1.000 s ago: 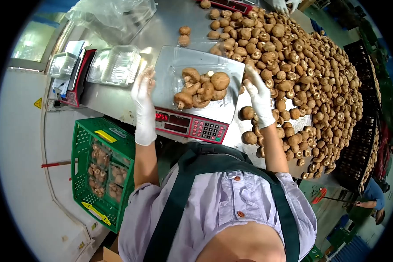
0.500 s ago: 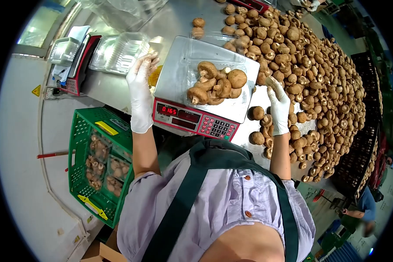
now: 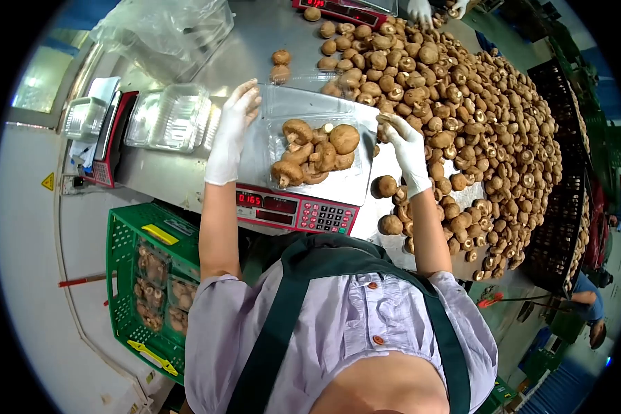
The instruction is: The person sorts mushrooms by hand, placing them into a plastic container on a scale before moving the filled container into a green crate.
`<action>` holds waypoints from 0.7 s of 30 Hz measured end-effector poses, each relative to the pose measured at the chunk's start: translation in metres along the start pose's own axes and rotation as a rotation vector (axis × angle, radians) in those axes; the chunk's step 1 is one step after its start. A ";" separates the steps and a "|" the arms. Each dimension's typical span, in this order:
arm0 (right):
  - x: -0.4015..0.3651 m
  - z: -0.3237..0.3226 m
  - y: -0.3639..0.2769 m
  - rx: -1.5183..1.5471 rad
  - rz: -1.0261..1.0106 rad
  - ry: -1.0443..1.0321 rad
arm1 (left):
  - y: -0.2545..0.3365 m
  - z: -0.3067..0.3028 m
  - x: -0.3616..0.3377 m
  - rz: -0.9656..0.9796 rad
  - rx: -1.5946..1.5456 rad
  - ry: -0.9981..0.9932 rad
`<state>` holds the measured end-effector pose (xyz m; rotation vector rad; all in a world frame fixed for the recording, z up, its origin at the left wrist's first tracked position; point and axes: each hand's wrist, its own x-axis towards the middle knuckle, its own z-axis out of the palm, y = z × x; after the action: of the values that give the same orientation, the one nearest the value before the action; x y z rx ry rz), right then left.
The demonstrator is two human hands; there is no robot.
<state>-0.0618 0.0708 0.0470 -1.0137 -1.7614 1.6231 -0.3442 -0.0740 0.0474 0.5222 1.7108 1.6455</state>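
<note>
Tray [image 3: 276, 141] of mushrooms [image 3: 315, 153] on scale [image 3: 297, 210].
Left hand [image 3: 233, 127] splayed wide on lid [image 3: 286, 103]; right hand [image 3: 405, 148] grip unclear. Best held level, since the heap is loose.

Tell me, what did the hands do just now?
The left hand moved from beside the scale back onto the far left corner of the clear tray. The right hand lifted from the loose mushrooms to the tray's right edge. The mushrooms in the tray, the scale and the big pile stayed put.

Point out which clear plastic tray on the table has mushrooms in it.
The tray sitting on the nearest red scale; the stacked trays to its left hold none.
</note>
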 end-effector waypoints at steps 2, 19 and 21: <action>0.005 0.004 -0.006 0.007 -0.019 0.001 | -0.008 0.008 0.018 -0.136 -0.174 -0.089; -0.056 0.008 -0.001 -0.053 0.192 -0.172 | -0.025 -0.002 -0.133 0.227 0.274 -0.010; -0.059 0.015 -0.008 0.006 0.340 -0.189 | -0.036 -0.002 -0.140 0.002 0.132 0.023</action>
<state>-0.0415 0.0146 0.0591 -1.2453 -1.7738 1.9878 -0.2448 -0.1789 0.0409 0.5690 1.8452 1.5524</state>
